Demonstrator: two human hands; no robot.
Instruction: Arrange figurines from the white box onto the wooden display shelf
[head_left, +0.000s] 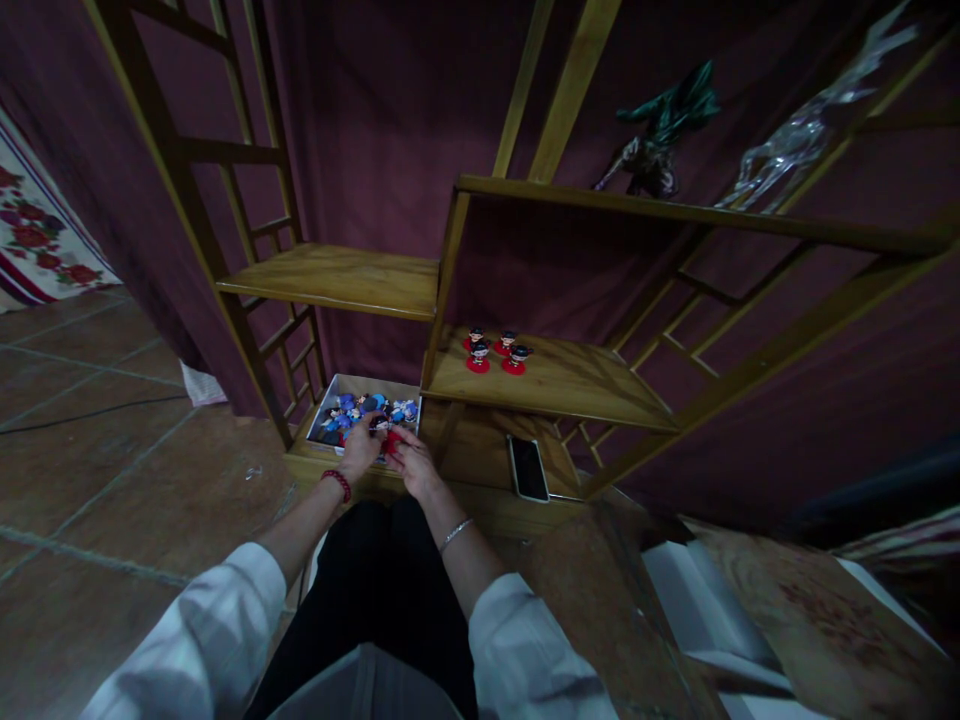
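Observation:
A small figurine with a red base (391, 441) is held between my two hands, just over the front of a white box (322, 410). My left hand (360, 450), with a red beaded bracelet at the wrist, pinches its dark upper part. The fingers of my right hand (412, 463) close on the red base from the other side. Inside the box lie several small figurines (352, 408), mostly blue, purple and black. On the shelf to the right stand several black-haired figurines (478, 357) on red round bases. My fingers partly hide the held figurine.
The wooden display stand (330, 275) has stepped shelves. A phone (528, 468) lies on the bottom board, right of my hands. A dark green statue (660, 135) and a clear glass-like figure (795, 150) stand on the upper shelf. White boxes (705, 600) are on the floor at right.

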